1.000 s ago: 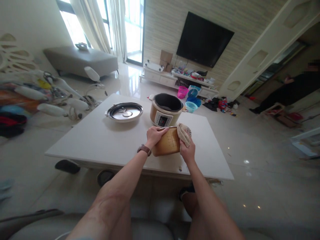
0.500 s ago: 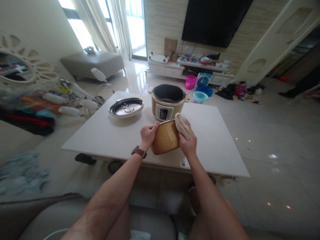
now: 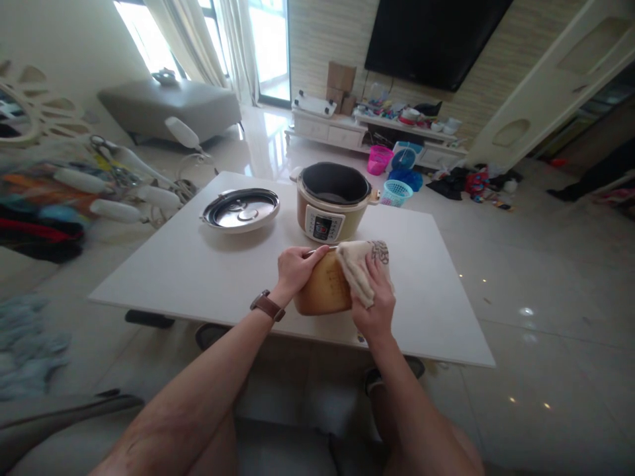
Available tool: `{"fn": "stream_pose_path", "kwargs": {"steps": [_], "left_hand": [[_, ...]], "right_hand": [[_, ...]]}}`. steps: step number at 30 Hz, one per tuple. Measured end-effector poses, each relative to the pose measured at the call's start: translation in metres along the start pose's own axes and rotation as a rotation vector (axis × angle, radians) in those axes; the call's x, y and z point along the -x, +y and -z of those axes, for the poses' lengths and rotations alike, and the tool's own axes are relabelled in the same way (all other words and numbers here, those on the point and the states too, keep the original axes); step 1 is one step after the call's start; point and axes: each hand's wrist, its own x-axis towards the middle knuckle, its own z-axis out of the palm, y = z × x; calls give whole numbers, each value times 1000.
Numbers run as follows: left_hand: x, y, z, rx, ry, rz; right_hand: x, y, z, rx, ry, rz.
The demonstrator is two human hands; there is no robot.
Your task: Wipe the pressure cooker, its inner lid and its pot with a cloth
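Observation:
My left hand (image 3: 296,271) grips the rim of a golden-brown inner pot (image 3: 323,287), its thumb over the edge. Printed level marks show on the pot's side. A beige cloth (image 3: 358,268) with a dark pattern is bunched in my right hand (image 3: 374,301) and pressed on the pot's right side and rim. Just behind stands the electric cooker (image 3: 333,205), lidless, its dark inside showing and its control panel facing me. To its left the round lid (image 3: 243,211) lies with its metal underside up.
Everything stands on a white table (image 3: 163,277). A lamp with several white arms (image 3: 143,198) is close to its left edge. Beyond are a pink basket (image 3: 380,160), a light-blue basket (image 3: 397,193) and a cluttered TV cabinet (image 3: 342,135). A grey bench (image 3: 173,109) stands by the window.
The cloth has spread further over the pot's right side and rim under my right hand. My left hand still holds the rim. The view has shifted slightly.

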Motion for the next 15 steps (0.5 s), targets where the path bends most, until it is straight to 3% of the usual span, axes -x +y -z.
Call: {"fn": "stream_pose_path", "kwargs": {"steps": [3,5,10,15], "left_hand": [[1,-1,0,15,-6,12],[2,-1,1,6,7,21],[5,2,2,-8,41,23],[1,2,3,17,14,11]], "right_hand": [[0,-16,3,148,-154,174],[-3,-18,1,161,-151,155],[-13,-3,-5,-60,14,-92],[-19,10,-6,-302,165,-471]]}}
